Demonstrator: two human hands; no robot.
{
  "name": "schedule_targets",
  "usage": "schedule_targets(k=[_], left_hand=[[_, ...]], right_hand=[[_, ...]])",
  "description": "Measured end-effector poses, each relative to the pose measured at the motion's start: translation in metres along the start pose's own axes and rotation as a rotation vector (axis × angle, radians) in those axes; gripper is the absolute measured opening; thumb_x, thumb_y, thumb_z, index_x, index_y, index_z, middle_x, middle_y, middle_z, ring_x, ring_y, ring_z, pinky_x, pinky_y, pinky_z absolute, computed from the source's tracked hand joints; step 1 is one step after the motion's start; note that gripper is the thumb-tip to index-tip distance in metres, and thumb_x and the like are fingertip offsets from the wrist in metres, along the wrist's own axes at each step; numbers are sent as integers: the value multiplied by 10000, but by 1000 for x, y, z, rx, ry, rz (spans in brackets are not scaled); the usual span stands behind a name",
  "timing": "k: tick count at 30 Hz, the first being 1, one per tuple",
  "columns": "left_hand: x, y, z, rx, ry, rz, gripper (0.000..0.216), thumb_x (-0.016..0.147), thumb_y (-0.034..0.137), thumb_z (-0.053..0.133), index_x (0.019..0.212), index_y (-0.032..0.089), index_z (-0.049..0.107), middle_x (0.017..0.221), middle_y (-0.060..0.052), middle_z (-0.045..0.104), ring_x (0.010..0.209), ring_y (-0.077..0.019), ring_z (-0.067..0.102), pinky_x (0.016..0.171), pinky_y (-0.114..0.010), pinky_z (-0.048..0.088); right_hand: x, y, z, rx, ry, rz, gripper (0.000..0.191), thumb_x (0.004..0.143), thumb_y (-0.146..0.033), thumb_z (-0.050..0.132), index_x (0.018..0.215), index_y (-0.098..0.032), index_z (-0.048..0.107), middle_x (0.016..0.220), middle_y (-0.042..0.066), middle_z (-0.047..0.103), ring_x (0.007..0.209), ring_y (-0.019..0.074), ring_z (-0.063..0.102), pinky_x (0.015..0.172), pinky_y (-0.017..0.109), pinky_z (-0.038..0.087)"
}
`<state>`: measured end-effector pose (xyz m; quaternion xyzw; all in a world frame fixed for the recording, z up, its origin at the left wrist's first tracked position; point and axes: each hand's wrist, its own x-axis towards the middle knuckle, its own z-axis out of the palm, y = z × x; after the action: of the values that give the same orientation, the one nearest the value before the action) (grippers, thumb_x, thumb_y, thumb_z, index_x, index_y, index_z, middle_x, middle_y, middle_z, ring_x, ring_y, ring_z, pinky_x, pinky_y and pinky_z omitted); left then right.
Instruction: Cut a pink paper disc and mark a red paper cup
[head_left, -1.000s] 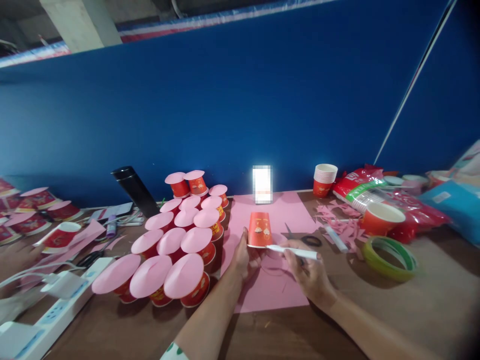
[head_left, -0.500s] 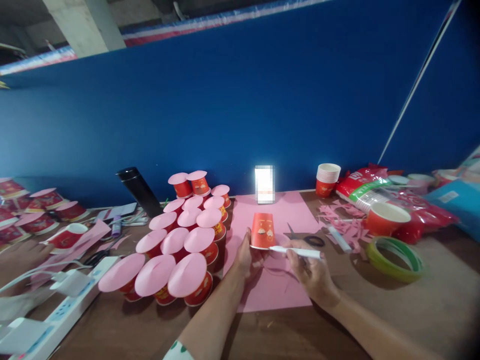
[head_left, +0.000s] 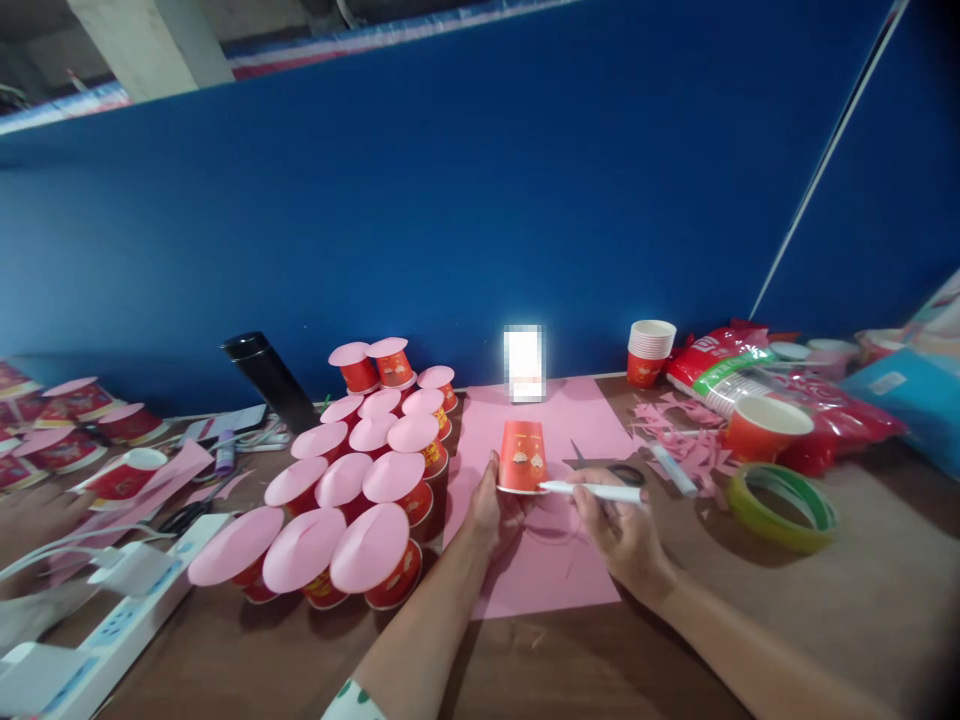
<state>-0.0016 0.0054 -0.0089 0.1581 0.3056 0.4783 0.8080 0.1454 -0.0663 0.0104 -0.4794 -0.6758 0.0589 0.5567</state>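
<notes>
A red paper cup (head_left: 523, 445) stands upside down, with small printed figures on its side. My left hand (head_left: 489, 515) is closed round its lower left and holds it over pink paper (head_left: 574, 405). In my right hand (head_left: 621, 538) a white marker pen (head_left: 611, 493) is pinched, lying nearly level. Its tip points left and meets the cup's side just above the rim; whether it touches I cannot tell for sure. Behind my right hand lie dark-handled scissors (head_left: 624, 474), partly hidden. A lit phone (head_left: 523, 362), blurred out, stands upright behind the cup.
Left are several upturned red cups topped with pink paper discs (head_left: 371, 548), a black flask (head_left: 271, 380) and a power strip (head_left: 127, 620). Another person's hand (head_left: 30, 520) rests far left. Right are stacked cups (head_left: 649, 352), paper scraps (head_left: 694, 445), tape (head_left: 821, 530) and bagged cups (head_left: 720, 362).
The whole view has shifted slightly, so things sit a little further left. Both hands keep their hold on the cup and the marker pen, with hardly any other movement.
</notes>
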Motion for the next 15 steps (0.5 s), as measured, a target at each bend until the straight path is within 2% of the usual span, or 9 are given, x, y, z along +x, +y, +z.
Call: schedule_targets(k=[7,15], left_hand=[[-4,2,6,48,39,-5,407,904,431,440,995,84,633,851,-107,700,754,-198,664,737,-314,533],[2,0,-2,19,41,11,386,872,434,506,1024,100,627,842,-96,702,776,-205,667,793,-338,528]], right_hand=[[-2,4,1,-2,-11,33,182,930,-289,456,852,-191,588,666,36,641,591,153,625,631,262,521],[1,-2,-1,30,-41,73,193,925,-280,444,819,-187,576,619,21,620,538,138,600,536,229,491]])
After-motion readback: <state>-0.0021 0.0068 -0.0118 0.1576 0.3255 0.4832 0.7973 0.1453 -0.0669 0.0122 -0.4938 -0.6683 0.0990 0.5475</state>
